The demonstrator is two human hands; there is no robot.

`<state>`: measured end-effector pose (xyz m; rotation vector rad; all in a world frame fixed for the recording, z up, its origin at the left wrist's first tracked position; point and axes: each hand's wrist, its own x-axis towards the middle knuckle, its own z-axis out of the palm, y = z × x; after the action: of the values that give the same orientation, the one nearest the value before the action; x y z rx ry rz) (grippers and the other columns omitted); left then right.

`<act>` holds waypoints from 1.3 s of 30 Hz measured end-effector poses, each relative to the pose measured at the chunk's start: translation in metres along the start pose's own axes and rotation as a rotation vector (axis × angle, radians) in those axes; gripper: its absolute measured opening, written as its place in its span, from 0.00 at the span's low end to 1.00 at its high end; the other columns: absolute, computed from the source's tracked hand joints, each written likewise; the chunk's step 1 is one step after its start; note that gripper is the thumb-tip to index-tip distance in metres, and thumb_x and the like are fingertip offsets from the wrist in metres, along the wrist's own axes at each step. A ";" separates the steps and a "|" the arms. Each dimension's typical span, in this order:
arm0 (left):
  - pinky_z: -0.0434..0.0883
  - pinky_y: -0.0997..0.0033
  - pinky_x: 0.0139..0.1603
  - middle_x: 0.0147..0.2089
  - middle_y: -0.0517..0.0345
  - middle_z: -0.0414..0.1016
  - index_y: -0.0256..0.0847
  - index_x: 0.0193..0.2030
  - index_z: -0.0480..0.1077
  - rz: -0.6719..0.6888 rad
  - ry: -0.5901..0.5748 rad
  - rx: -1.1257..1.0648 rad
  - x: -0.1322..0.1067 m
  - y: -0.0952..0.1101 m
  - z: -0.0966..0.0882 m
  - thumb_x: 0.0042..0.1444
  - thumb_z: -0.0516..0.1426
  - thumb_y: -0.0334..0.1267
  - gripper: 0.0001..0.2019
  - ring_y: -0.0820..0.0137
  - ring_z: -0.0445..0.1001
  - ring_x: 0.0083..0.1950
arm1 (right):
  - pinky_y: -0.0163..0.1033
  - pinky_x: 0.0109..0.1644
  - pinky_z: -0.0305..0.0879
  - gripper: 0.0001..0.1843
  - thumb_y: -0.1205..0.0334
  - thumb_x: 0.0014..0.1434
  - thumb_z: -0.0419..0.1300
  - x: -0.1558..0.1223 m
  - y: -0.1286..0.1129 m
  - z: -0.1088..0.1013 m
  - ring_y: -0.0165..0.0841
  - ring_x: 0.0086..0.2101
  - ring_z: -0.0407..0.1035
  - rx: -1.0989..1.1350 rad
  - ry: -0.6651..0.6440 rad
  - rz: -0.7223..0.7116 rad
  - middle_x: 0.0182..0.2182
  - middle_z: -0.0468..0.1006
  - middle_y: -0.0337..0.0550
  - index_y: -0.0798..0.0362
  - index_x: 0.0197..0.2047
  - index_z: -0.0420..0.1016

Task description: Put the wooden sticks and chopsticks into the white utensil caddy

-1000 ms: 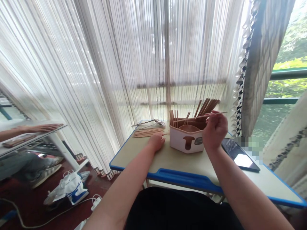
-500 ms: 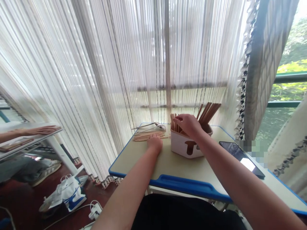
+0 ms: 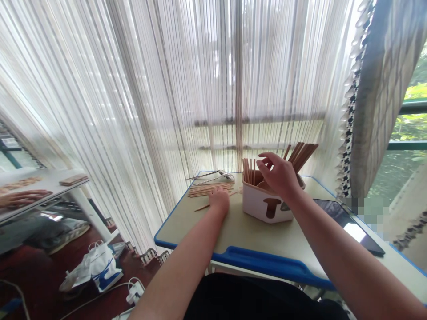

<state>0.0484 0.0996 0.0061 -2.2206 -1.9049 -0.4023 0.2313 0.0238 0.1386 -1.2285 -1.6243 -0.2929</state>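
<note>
My left hand is low over the desk, fingers curled around a single chopstick that pokes out on both sides. Just beyond it lies a loose pile of wooden chopsticks. Above the white box with brown shapes on its side hovers my right hand, thumb and fingers apart and nothing visible between them. Thin sticks stand upright in the box's left compartment. A bundle of darker sticks leans out of its right side, partly behind my right hand.
Metal utensils lie at the desk's back edge, and a tablet rests at the right. At far left, another person's hand is on a white table. A white bag and a power strip are on the floor.
My right hand has lifted from the upright sticks and its fingers have spread. A chopstick now shows at an angle through my left hand. The view has shifted slightly left.
</note>
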 end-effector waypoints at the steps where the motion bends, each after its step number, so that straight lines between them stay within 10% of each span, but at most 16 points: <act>1: 0.61 0.54 0.49 0.49 0.44 0.68 0.39 0.46 0.70 0.000 -0.007 0.006 0.000 0.000 0.000 0.61 0.44 0.36 0.16 0.59 0.65 0.51 | 0.37 0.34 0.62 0.14 0.56 0.57 0.53 -0.002 0.001 0.001 0.32 0.28 0.69 -0.005 0.024 -0.010 0.29 0.77 0.40 0.51 0.43 0.73; 9: 0.64 0.56 0.48 0.50 0.41 0.67 0.35 0.49 0.66 -0.013 -0.040 0.031 0.003 -0.001 0.003 0.61 0.43 0.37 0.16 0.58 0.65 0.51 | 0.38 0.40 0.63 0.11 0.60 0.56 0.53 -0.026 0.008 0.005 0.34 0.31 0.68 -0.104 0.243 -0.218 0.26 0.75 0.41 0.52 0.41 0.73; 24: 0.66 0.66 0.51 0.42 0.51 0.68 0.39 0.43 0.64 0.259 0.557 -0.443 -0.009 -0.008 -0.019 0.61 0.44 0.32 0.10 0.67 0.67 0.47 | 0.44 0.47 0.54 0.11 0.61 0.57 0.53 -0.046 -0.004 0.013 0.39 0.39 0.64 -0.306 0.027 -0.385 0.34 0.77 0.43 0.51 0.42 0.73; 39: 0.66 0.63 0.52 0.44 0.49 0.69 0.38 0.54 0.63 0.240 0.662 -0.447 -0.006 -0.013 -0.012 0.62 0.42 0.31 0.16 0.65 0.67 0.49 | 0.44 0.48 0.53 0.11 0.60 0.58 0.52 -0.050 -0.005 0.016 0.39 0.39 0.63 -0.311 0.020 -0.353 0.32 0.77 0.43 0.51 0.41 0.74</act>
<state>0.0339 0.0926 0.0152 -2.1192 -1.2674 -1.4199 0.2154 0.0037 0.0923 -1.1532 -1.8223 -0.8018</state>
